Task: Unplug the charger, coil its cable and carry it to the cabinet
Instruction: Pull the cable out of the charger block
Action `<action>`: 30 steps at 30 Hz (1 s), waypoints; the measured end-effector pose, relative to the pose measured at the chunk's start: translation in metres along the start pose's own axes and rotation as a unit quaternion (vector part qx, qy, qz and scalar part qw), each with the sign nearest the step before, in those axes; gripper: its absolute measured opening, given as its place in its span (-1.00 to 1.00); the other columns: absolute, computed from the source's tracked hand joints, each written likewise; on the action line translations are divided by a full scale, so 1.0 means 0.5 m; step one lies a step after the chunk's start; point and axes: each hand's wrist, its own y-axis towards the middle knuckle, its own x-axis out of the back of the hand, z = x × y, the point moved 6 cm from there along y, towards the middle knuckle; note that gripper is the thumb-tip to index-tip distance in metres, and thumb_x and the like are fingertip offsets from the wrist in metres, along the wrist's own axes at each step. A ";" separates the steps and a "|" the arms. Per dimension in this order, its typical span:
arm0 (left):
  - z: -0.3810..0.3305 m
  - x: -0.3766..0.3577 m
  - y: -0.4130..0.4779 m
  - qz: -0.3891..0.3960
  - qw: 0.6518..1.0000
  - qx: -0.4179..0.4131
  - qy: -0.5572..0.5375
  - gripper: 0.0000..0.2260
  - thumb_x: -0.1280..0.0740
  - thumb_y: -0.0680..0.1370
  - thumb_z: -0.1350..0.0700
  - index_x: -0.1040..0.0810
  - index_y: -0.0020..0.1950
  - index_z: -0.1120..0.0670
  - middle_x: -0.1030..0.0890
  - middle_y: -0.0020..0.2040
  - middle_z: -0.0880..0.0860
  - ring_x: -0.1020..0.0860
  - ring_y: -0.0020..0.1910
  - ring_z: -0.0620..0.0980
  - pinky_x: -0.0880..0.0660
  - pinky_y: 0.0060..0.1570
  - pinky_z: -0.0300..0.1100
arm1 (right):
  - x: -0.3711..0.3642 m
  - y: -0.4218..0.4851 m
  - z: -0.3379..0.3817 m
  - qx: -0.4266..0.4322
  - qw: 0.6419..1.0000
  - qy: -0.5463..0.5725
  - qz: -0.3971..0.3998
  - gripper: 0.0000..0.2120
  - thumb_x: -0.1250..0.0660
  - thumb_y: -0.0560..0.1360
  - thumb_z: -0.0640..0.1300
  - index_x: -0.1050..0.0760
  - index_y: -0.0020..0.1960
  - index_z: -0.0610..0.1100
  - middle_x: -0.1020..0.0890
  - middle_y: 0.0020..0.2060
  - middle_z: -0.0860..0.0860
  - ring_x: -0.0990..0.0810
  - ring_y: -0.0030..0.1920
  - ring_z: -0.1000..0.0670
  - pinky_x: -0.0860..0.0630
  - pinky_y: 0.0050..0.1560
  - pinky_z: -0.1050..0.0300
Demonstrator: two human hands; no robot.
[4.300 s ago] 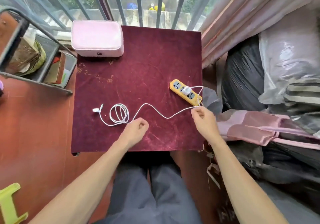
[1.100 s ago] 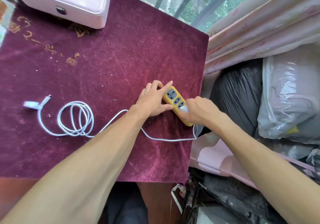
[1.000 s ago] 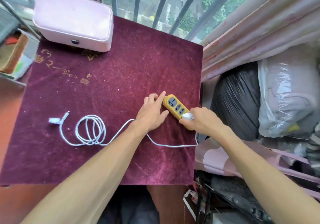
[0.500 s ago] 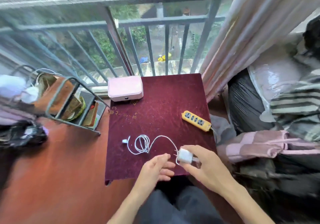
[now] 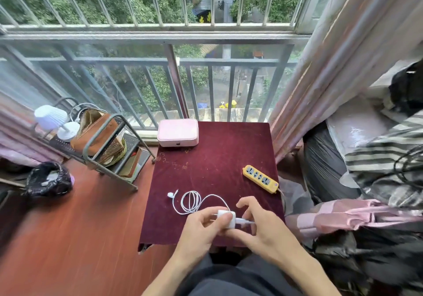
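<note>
**Charger free of the socket, cable yet to be wound**

A table (image 5: 212,158) draped in dark red velvet stands against a barred window (image 5: 160,44), a pink case (image 5: 178,132) at its far left corner. Near its right edge lies a yellow power strip (image 5: 260,179), angled from far left to near right, every socket showing bare: the unplugging appears done. The white cable (image 5: 192,202) rests on the cloth in a loose loop, its small plug end (image 5: 170,195) trailing to the left, while the other end runs up to the charger. Over the near edge of the table, both hands meet. The left hand (image 5: 201,229) grasps the white charger (image 5: 226,219), fingers (image 5: 223,218) wrapped round its body, lifted clear of the cloth, probably so the cord can be gathered. Its long axis lies left to right, prongs pointing left, the cable plug leaving to the right. The right hand (image 5: 265,229) pinches that cable plug, the other fingers spread loosely above. No cabinet is in view. Coiling looks like the next job.
</note>
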 end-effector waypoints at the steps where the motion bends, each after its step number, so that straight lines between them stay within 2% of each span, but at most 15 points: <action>1: -0.006 0.002 -0.002 -0.006 1.000 -0.010 0.004 -0.69 -0.52 0.51 -0.06 -0.72 0.11 0.13 -0.74 0.00 0.28 -0.70 0.02 0.35 -0.59 0.10 0.35 | 0.004 0.002 -0.007 -0.005 1.000 -0.004 0.023 -0.55 -0.39 0.40 0.45 -0.40 0.09 0.20 -0.63 -0.24 0.17 -0.54 -0.32 0.20 -0.41 -0.30 0.28; 2: -0.014 0.005 -0.004 -0.007 1.000 -0.023 0.018 -0.72 -0.52 0.51 -0.06 -0.73 0.11 0.10 -0.75 0.00 0.24 -0.70 0.04 0.32 -0.62 0.12 0.25 | 0.008 0.005 -0.012 -0.004 0.999 0.004 0.045 -0.62 -0.38 0.44 0.42 -0.43 0.04 0.18 -0.64 -0.26 0.14 -0.52 -0.36 0.19 -0.39 -0.32 0.27; 4: -0.026 0.006 -0.007 0.001 0.997 -0.048 0.053 -0.79 -0.51 0.51 -0.03 -0.75 0.08 0.03 -0.77 -0.02 0.14 -0.73 -0.01 0.08 -0.64 0.05 -0.11 | 0.013 0.006 -0.018 0.010 0.996 0.039 0.078 -0.68 -0.34 0.52 0.36 -0.51 -0.01 0.13 -0.64 -0.30 0.05 -0.45 -0.38 0.20 -0.39 -0.30 0.24; 5: -0.030 0.006 -0.008 0.009 0.997 -0.053 0.060 -0.83 -0.51 0.52 0.01 -0.75 0.08 0.01 -0.78 -0.03 0.12 -0.73 -0.04 0.00 -0.62 0.01 -0.22 | 0.015 0.007 -0.017 0.020 0.995 0.053 0.088 -0.69 -0.33 0.56 0.35 -0.54 -0.02 0.11 -0.62 -0.31 0.03 -0.44 -0.37 0.21 -0.39 -0.29 0.25; 7: -0.037 -0.001 -0.013 0.032 0.996 -0.052 0.067 -0.87 -0.50 0.55 0.09 -0.75 0.08 0.03 -0.78 -0.03 0.14 -0.72 -0.06 -0.03 -0.60 0.01 -0.28 | 0.016 0.007 -0.010 0.037 0.992 0.077 0.096 -0.73 -0.31 0.61 0.28 -0.56 -0.04 0.09 -0.57 -0.33 0.01 -0.41 -0.34 0.21 -0.39 -0.26 0.25; 11: -0.045 -0.015 -0.021 0.035 0.996 -0.052 0.062 -0.86 -0.42 0.60 0.13 -0.74 0.11 0.09 -0.77 0.00 0.18 -0.72 0.06 0.14 -0.61 0.12 -0.17 | 0.025 0.011 -0.002 0.052 0.988 0.114 0.090 -0.76 -0.34 0.63 0.16 -0.57 -0.06 0.02 -0.46 -0.38 0.10 -0.36 -0.35 0.16 -0.34 -0.29 0.20; 14: -0.041 -0.024 -0.026 0.027 0.999 -0.029 0.018 -0.83 -0.39 0.63 0.16 -0.72 0.13 0.19 -0.73 0.03 0.29 -0.70 0.08 0.30 -0.61 0.19 0.14 | 0.029 0.010 -0.001 0.065 0.987 0.118 0.087 -0.80 -0.36 0.65 0.09 -0.59 -0.05 -0.01 -0.44 -0.38 0.10 -0.35 -0.35 0.15 -0.34 -0.27 0.20; 15: -0.040 -0.025 -0.027 0.022 0.999 -0.022 0.011 -0.83 -0.39 0.62 0.17 -0.72 0.13 0.20 -0.73 0.03 0.31 -0.70 0.08 0.31 -0.61 0.18 0.19 | 0.030 0.009 -0.002 0.069 0.986 0.121 0.088 -0.81 -0.36 0.65 0.07 -0.60 -0.04 -0.02 -0.44 -0.39 0.10 -0.35 -0.35 0.15 -0.34 -0.27 0.21; 19: -0.029 -0.031 -0.032 0.010 1.000 -0.016 0.000 -0.83 -0.40 0.61 0.20 -0.72 0.13 0.23 -0.71 0.01 0.36 -0.69 0.07 0.36 -0.61 0.16 0.22 | 0.028 0.004 -0.015 0.073 0.984 0.141 0.084 -0.82 -0.41 0.64 0.05 -0.62 -0.06 -0.03 -0.37 -0.41 0.10 -0.30 -0.37 0.14 -0.30 -0.31 0.21; 25: -0.016 -0.038 -0.031 0.010 1.000 -0.018 0.001 -0.84 -0.42 0.60 0.19 -0.72 0.13 0.20 -0.75 -0.01 0.27 -0.70 0.07 0.29 -0.66 0.09 0.00 | 0.024 0.001 -0.029 0.080 0.981 0.164 0.067 -0.81 -0.43 0.61 0.06 -0.63 -0.09 -0.03 -0.32 -0.46 0.16 -0.26 -0.40 0.15 -0.26 -0.34 0.20; 30: -0.013 -0.035 -0.024 0.011 1.000 -0.006 0.001 -0.84 -0.41 0.60 0.18 -0.73 0.12 0.18 -0.74 0.00 0.27 -0.69 0.08 0.31 -0.62 0.16 0.19 | 0.024 0.005 -0.030 0.080 0.980 0.172 0.058 -0.82 -0.44 0.61 0.05 -0.64 -0.10 -0.03 -0.31 -0.49 0.17 -0.24 -0.41 0.14 -0.23 -0.35 0.17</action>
